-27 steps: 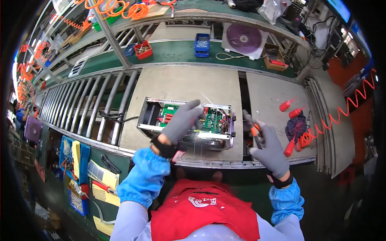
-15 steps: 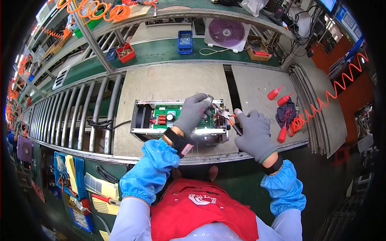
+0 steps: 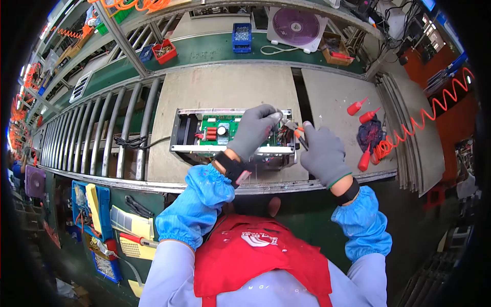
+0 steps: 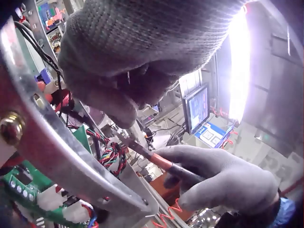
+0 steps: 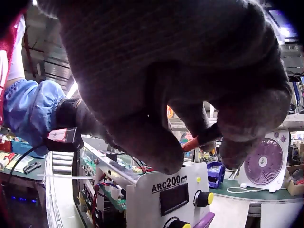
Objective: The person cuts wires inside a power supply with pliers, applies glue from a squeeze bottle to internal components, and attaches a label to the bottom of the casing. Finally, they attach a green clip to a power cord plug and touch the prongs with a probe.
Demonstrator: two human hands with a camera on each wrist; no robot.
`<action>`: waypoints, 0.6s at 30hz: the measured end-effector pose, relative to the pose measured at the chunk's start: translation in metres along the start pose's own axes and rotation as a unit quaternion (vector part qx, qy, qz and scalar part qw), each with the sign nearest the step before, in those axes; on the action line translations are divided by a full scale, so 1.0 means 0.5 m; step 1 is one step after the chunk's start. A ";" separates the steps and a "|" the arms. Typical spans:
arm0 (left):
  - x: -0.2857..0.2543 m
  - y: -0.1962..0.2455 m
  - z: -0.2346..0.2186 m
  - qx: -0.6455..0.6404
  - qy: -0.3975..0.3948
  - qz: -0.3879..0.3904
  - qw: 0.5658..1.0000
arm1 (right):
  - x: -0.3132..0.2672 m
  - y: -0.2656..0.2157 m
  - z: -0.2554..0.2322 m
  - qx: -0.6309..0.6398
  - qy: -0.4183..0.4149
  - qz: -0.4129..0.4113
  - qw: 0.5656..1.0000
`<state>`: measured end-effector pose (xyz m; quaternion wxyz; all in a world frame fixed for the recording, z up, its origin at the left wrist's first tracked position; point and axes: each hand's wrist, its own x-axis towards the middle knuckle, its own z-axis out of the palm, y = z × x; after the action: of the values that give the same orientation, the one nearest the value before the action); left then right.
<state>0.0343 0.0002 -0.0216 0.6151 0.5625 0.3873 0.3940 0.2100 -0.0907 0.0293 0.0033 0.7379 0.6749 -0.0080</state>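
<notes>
working mid-frame, right hand (image 3: 325, 153) grips orange-handled pliers (image 3: 299, 134) at the open welder chassis (image 3: 230, 134); left hand (image 3: 255, 129) pinches its wiring; trimming looks underway, cover still off.

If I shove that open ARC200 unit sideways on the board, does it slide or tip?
The ARC200 unit probably slides: it sits low and wide on the flat board. Its metal frame looks rigid and fairly heavy. The trailing black cable may drag.

Head view looks down; both wrist views share the welder chassis (image 3: 232, 134) close-up.
</notes>
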 end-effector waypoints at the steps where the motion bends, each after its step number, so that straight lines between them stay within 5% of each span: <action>1: 0.000 -0.003 -0.003 0.019 -0.008 0.013 1.000 | -0.002 -0.002 -0.001 -0.015 0.001 -0.007 1.000; 8: -0.073 0.028 -0.046 -0.066 0.027 0.019 0.997 | -0.057 0.046 0.049 0.116 0.035 -0.024 0.992; 12: -0.200 -0.008 -0.100 0.160 0.097 0.105 0.977 | -0.162 0.042 0.106 0.225 0.055 -0.102 0.967; 13: -0.218 -0.046 -0.129 0.344 0.059 0.225 0.910 | -0.176 0.032 0.120 0.232 0.044 -0.104 0.966; 16: -0.262 -0.090 -0.140 0.546 -0.079 0.242 0.798 | -0.189 -0.006 0.185 0.211 0.015 -0.106 0.972; 18: -0.272 -0.119 -0.123 0.558 -0.107 0.259 0.781 | -0.182 -0.025 0.229 0.194 0.011 -0.105 0.975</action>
<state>-0.0722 -0.1048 -0.0807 0.1062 0.9252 0.3102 0.1911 0.1885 -0.1820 -0.0836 -0.1482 0.6492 0.7344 -0.1315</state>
